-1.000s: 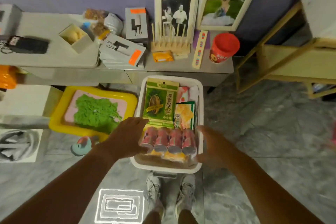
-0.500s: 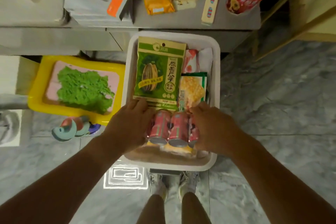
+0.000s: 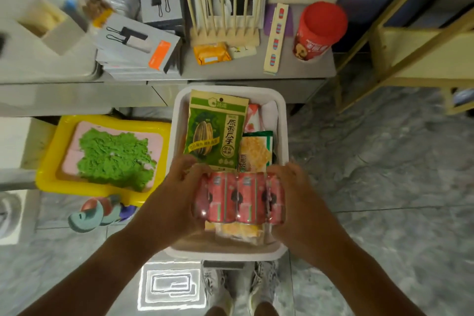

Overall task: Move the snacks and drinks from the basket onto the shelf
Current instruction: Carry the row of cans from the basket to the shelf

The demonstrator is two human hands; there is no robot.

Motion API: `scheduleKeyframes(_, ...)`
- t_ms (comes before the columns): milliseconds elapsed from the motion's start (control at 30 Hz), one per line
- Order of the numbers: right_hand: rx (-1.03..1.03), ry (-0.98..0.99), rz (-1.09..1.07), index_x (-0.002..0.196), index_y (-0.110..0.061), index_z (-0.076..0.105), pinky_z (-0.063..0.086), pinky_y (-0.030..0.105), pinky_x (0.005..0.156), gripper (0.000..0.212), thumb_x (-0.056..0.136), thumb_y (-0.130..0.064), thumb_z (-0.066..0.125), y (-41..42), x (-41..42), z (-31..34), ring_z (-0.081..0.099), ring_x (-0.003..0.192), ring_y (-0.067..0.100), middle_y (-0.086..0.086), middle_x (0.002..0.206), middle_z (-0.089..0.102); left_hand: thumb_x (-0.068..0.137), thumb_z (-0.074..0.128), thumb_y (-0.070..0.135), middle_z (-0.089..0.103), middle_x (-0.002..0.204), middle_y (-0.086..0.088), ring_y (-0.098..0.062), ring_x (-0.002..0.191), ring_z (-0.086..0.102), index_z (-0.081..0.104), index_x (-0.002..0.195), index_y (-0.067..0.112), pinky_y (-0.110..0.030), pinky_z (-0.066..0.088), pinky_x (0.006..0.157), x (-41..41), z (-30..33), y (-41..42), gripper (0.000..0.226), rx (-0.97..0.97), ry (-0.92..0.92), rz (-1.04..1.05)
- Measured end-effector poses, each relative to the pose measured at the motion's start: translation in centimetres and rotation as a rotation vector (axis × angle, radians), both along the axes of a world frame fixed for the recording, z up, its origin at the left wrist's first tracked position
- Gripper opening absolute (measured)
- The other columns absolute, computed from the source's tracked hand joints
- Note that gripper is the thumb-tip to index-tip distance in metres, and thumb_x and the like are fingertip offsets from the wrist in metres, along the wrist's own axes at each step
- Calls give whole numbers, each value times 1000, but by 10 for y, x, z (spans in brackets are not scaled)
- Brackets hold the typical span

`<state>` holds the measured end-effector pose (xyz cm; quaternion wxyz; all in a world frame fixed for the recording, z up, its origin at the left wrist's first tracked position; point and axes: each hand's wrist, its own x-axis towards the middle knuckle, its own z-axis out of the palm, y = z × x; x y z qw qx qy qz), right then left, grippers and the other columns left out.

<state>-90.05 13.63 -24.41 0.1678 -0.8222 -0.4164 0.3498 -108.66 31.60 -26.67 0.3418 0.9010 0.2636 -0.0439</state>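
Observation:
A white basket (image 3: 281, 123) stands on the floor below the shelf (image 3: 295, 69). A shrink-wrapped pack of red drink cans (image 3: 239, 197) is tilted up above the basket's near end. My left hand (image 3: 177, 192) grips its left side and my right hand (image 3: 295, 197) grips its right side. Further back in the basket lie a green sunflower seed bag (image 3: 215, 133), a cracker packet (image 3: 255, 154) and a pink-and-white packet (image 3: 252, 115). A yellow snack packet (image 3: 238, 232) lies under the cans.
The shelf holds an orange biscuit packet (image 3: 211, 54), a red-lidded jar (image 3: 319, 31), a wooden rack (image 3: 225, 33), grey boxes (image 3: 139, 46) and picture frames. A yellow tray (image 3: 102, 154) with green material sits left of the basket. My shoes (image 3: 238, 287) are just behind the basket.
Both hands closed in on the can pack from its sides and gripped it. The pack now sits higher and tilted, showing the can sides rather than their tops.

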Motion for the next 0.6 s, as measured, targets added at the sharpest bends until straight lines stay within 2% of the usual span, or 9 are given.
scheduleKeyframes(100, 143, 332, -238, 131, -43, 43, 59, 20, 67, 89, 62, -14, 90, -7, 10, 31, 64, 101, 5, -9, 132, 40, 43, 94, 23, 32, 132, 7, -13, 103, 58, 44, 129, 32, -31, 59, 77, 18, 34, 7, 100, -44, -21, -6)
scheduleKeyframes(167, 230, 437, -355, 122, -48, 49, 61, 26, 70, 77, 65, -17, 90, -13, 20, 60, 69, 97, 7, -8, 121, 57, 42, 95, 25, 32, 127, 16, -1, 103, 55, 41, 127, 42, -17, 55, 79, 32, 68, 9, 102, -80, -71, -8)
scheduleKeyframes(200, 266, 439, -404, 120, -51, 50, 62, 32, 73, 72, 68, -18, 88, -18, 26, 75, 70, 96, 9, -8, 115, 64, 42, 96, 27, 32, 126, 20, 3, 104, 54, 40, 125, 47, -12, 51, 79, 40, 89, 8, 103, -103, -110, -3)
scheduleKeyframes(267, 330, 411, -508, 128, -53, 45, 61, 38, 79, 80, 69, -18, 88, -32, 41, 106, 71, 96, 11, -9, 110, 69, 40, 97, 30, 34, 127, 24, 4, 112, 52, 39, 128, 51, -9, 45, 86, 59, 134, 1, 108, -126, -204, -1)
scheduleKeyframes(333, 369, 365, -597, 137, -49, 38, 61, 38, 82, 98, 61, -21, 93, -48, 63, 141, 70, 94, 5, -12, 109, 68, 44, 99, 23, 50, 125, 18, -5, 112, 60, 30, 136, 58, -19, 51, 90, 82, 181, -10, 121, -253, -252, 39)
scheduleKeyframes(400, 409, 314, -629, 134, -46, 40, 61, 31, 79, 103, 53, -18, 97, -62, 86, 183, 69, 91, -2, -14, 110, 67, 51, 98, 11, 70, 108, 6, -17, 95, 72, 26, 138, 60, -28, 58, 74, 106, 227, -24, 123, -479, -260, 123)
scheduleKeyframes(500, 465, 172, -600, 112, -44, 53, 54, 13, 71, 86, 44, -18, 99, -85, 121, 249, 65, 86, -7, -17, 100, 69, 53, 98, 21, 74, 96, 7, -26, 84, 73, 51, 124, 40, -20, 56, 63, 148, 290, -44, 87, -440, -328, 167)
scheduleKeyframes(533, 489, 120, -590, 105, -42, 56, 51, 10, 68, 80, 42, -18, 99, -94, 132, 270, 64, 85, -7, -18, 95, 69, 52, 98, 20, 74, 93, 4, -28, 84, 72, 57, 116, 33, -21, 56, 63, 161, 308, -52, 76, -395, -336, 163)
scheduleKeyframes(600, 542, 44, -584, 98, -39, 59, 49, 11, 67, 74, 38, -21, 98, -112, 158, 310, 65, 84, -3, -19, 91, 70, 50, 98, 20, 75, 88, 3, -21, 80, 72, 61, 105, 32, -26, 58, 68, 188, 348, -67, 68, -321, -359, 100)
